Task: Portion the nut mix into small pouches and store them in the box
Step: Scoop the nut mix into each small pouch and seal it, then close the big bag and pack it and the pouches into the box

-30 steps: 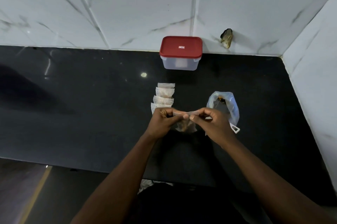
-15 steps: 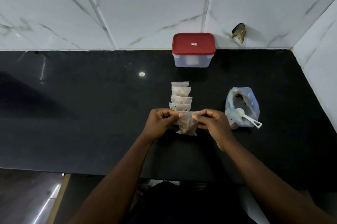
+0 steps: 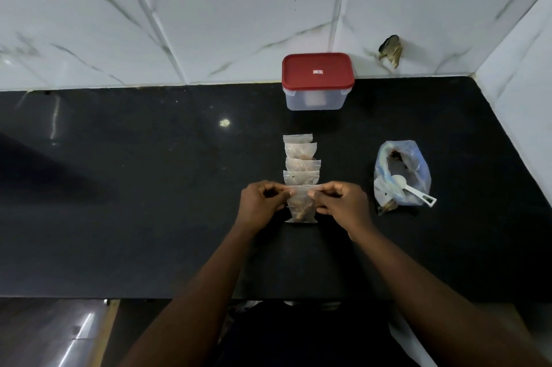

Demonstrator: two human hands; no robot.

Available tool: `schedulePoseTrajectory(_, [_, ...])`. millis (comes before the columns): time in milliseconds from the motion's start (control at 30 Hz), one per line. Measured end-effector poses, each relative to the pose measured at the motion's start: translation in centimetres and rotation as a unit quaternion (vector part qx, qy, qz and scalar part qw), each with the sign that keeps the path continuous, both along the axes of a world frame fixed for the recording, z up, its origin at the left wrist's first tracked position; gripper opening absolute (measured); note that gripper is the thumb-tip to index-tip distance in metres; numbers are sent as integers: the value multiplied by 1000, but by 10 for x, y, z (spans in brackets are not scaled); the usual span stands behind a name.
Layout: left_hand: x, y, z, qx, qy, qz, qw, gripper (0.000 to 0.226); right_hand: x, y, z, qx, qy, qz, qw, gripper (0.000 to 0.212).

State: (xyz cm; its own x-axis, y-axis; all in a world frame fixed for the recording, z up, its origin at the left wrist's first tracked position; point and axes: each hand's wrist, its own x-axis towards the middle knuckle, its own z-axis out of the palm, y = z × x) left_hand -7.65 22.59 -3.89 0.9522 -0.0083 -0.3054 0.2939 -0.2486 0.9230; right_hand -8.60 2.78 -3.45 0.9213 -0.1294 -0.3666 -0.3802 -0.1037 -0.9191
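Already, our left hand (image 3: 263,206) and right hand (image 3: 343,206) pinched a fifth pouch (image 3: 301,209); four pouches (image 3: 301,164) lay beyond, box (image 3: 317,82) unopened.

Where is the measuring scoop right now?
Head view, right side: the white scoop rests in the open plastic bag on the counter, handle sticking out right, just beyond the right hand.

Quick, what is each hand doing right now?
Left hand: fingers pinch the top left edge of a small pouch of nuts.
Right hand: fingers pinch the top right edge of the same pouch.
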Motion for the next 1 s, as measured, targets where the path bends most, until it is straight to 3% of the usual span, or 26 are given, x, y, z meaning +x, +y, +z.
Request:
schedulePoseTrajectory(267, [6,-3,-1,33,-8,7,999,4,6,-5,-1,-41,2,12,999,11])
schedulePoseTrajectory(500, [12,-15,9,72,-86,36,993,11,11,-17,9,-68,-14,42,997,14])
schedulePoseTrajectory(767, [23,-47,31,113,-176,-35,977,13,17,-52,29,-83,-62,28,994,16])
schedulePoseTrajectory(1000, [36,-93,45,101,-139,-94,981,10,26,-109,45,-159,-118,-22,980,14])
